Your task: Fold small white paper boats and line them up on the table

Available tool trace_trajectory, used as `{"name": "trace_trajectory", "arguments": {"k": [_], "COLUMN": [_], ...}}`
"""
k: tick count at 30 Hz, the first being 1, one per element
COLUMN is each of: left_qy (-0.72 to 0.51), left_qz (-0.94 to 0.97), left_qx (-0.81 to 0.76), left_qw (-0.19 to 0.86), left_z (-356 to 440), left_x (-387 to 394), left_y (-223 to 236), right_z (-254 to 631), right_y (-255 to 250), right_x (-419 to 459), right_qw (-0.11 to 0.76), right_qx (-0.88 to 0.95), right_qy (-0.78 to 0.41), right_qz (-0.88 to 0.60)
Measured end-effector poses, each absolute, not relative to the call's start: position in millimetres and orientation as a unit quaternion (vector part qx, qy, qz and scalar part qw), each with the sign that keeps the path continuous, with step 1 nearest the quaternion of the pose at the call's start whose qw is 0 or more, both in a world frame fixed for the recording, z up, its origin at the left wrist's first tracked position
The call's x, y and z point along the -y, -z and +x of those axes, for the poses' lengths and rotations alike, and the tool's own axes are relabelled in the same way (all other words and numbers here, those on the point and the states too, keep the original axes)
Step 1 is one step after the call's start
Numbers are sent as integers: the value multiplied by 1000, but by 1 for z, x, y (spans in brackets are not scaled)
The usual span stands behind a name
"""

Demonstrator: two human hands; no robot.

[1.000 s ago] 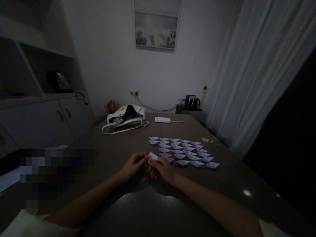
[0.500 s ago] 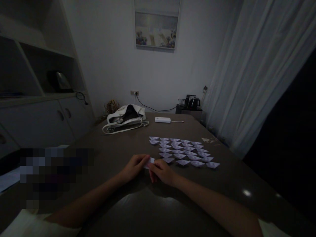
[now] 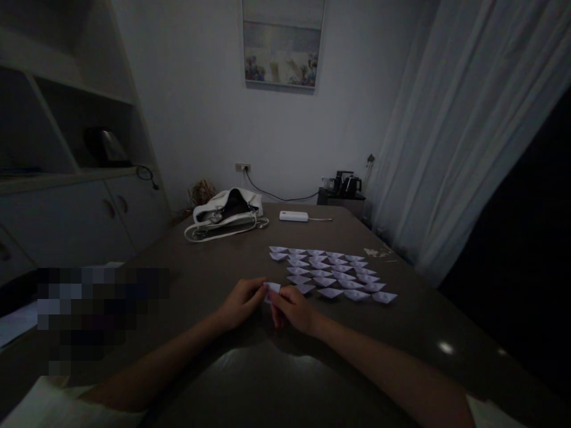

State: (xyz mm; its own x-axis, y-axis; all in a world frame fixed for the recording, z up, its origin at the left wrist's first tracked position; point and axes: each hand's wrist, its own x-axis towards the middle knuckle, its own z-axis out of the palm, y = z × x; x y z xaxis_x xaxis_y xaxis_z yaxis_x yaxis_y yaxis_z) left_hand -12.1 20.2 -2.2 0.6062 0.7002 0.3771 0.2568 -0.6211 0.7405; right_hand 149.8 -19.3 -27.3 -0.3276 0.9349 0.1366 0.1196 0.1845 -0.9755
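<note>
Pinching white paper piece (image 3: 272, 288) in closed fingertips of left hand (image 3: 244, 302) and right hand (image 3: 296, 308).
Possibly risking tearing or crooked creasing through uneven thumb pressure.

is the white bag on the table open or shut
Open: the bag gapes at the top, its dark inside showing between pale edges.

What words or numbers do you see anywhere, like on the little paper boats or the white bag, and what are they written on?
None that I can read.
Paper boats: any marks are too small and blurred.
Folded paper between both hands: nothing readable.
White bag: no readable label.
White block with a short cable: any print is too small.
</note>
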Motion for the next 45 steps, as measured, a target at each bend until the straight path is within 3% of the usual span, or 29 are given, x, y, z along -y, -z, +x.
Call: {"name": "trace_trajectory", "arguments": {"k": [10,18,23,28,45], "left_qy": [-352,-377,-403,-349,-313], "left_qz": [816,749,720,723,779], "left_qx": [-291,-266,-270,-260,-306], "left_qw": [354,476,496,537,449], "left_z": [-12,-11,-10,-7,-8], "left_x": [-22,-25,-25,-24,-20], "left_y": [6,2,-1,0,-2], "right_z": [150,148,148,149,149], "right_y": [27,25,23,23,17], "right_x": [18,20,19,20,27], "right_qw": [417,433,481,496,441], "right_qx": [636,633,614,629,716], "right_qy": [-512,-511,-471,-422,-298], "right_qz": [-399,-389,-412,-425,-452]}}
